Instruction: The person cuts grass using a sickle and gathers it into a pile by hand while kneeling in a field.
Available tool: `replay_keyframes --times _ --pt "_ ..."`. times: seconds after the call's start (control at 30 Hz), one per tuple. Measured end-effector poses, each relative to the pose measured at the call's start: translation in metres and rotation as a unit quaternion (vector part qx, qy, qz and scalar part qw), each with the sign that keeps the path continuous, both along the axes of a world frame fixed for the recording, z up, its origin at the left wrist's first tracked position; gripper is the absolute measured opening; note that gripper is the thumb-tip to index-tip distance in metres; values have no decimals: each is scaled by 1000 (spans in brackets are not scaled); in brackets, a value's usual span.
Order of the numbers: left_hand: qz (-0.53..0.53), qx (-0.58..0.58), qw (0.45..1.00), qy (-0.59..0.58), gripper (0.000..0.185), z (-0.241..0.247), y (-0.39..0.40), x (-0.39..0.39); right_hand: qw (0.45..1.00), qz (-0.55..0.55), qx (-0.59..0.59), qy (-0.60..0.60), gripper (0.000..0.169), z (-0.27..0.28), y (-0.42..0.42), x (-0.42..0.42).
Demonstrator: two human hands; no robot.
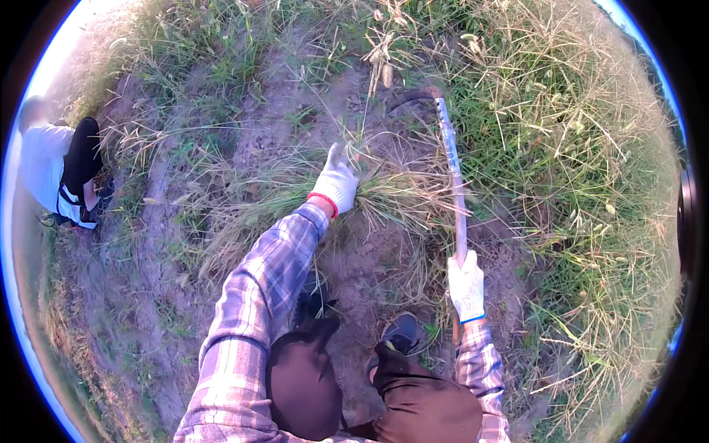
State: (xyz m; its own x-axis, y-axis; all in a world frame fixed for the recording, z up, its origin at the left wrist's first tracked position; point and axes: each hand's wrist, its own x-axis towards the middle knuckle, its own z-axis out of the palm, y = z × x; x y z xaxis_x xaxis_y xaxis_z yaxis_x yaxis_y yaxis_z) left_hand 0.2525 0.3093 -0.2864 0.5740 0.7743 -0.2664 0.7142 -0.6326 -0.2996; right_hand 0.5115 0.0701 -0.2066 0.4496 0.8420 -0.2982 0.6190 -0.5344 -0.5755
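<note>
My left hand [337,178], in a white knit glove with a red cuff, is closed on a bundle of long grass [382,191] that spreads to both sides of it above the soil. To the right, my right hand [466,288], gloved in white with a blue cuff, grips the pale handle of a sickle [455,177]. The handle points away from me, and its dark curved blade [412,97] bends left over the ground, beyond the bundle. The blade does not touch my left hand.
Dense green grass with seed heads [554,166] stands on the right. Bare soil [266,105] shows ahead and between my shoes, where a dark shoe [401,332] rests. Another person [55,166] in a white top crouches at the far left.
</note>
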Motion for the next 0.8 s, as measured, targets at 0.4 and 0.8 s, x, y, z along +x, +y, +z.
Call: replay_keyframes --times 0.4,0.8 --pt "113 -64 991 -33 36 -52 25 -58 967 221 73 -105 32 -40 177 -26" --pt "186 67 980 -13 37 -48 73 -86 967 78 -55 236 28 -40 146 -54"
